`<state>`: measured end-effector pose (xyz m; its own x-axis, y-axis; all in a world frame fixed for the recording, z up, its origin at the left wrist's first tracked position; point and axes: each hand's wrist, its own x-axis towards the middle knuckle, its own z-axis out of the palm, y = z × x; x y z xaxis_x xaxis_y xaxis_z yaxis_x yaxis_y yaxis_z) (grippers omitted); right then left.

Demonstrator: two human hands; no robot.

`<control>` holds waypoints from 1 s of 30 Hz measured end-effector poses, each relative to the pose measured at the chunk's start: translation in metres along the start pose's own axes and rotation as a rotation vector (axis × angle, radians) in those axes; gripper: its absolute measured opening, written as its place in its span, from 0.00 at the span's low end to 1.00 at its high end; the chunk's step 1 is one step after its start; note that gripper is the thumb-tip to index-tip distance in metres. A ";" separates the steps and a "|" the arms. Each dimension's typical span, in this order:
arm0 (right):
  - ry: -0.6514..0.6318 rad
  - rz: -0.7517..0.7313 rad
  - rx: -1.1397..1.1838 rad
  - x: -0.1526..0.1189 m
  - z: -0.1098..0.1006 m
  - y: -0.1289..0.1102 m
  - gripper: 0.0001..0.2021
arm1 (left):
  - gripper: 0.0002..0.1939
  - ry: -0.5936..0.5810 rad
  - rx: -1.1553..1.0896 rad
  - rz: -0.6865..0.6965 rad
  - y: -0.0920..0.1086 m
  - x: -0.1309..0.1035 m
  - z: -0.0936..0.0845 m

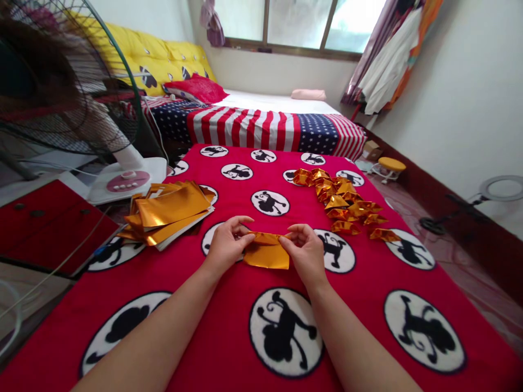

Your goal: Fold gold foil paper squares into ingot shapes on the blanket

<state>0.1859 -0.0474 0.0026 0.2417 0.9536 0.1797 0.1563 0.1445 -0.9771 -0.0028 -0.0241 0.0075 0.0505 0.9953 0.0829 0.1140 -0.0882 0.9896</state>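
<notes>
Between my two hands is a sheet of gold foil paper (267, 257), its far edge folded over toward me. My left hand (229, 239) pinches the fold's left end between thumb and fingers. At the right end of the same fold, my right hand (304, 247) pinches with its thumb on the near side. A stack of flat gold foil sheets (175, 209) lies to the left of my left hand. Beyond my right hand sits a heap of folded gold paper ingots (341, 201), some apart from the others.
A red cloth with monkey pictures (212, 337) covers the surface under my hands. At the left stands an electric fan (126, 158) beside a red cabinet (53, 228). A bed (253, 128) is across the far side. A yellow stool (391, 164) stands on the floor at right.
</notes>
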 end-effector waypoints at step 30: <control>0.065 0.004 0.185 -0.001 0.001 -0.008 0.17 | 0.22 0.001 -0.116 -0.043 0.004 0.003 -0.001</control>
<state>0.1836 -0.0496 0.0096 0.3042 0.9360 0.1773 -0.0215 0.1928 -0.9810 -0.0035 -0.0214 0.0117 0.0467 0.9981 0.0398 0.0002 -0.0398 0.9992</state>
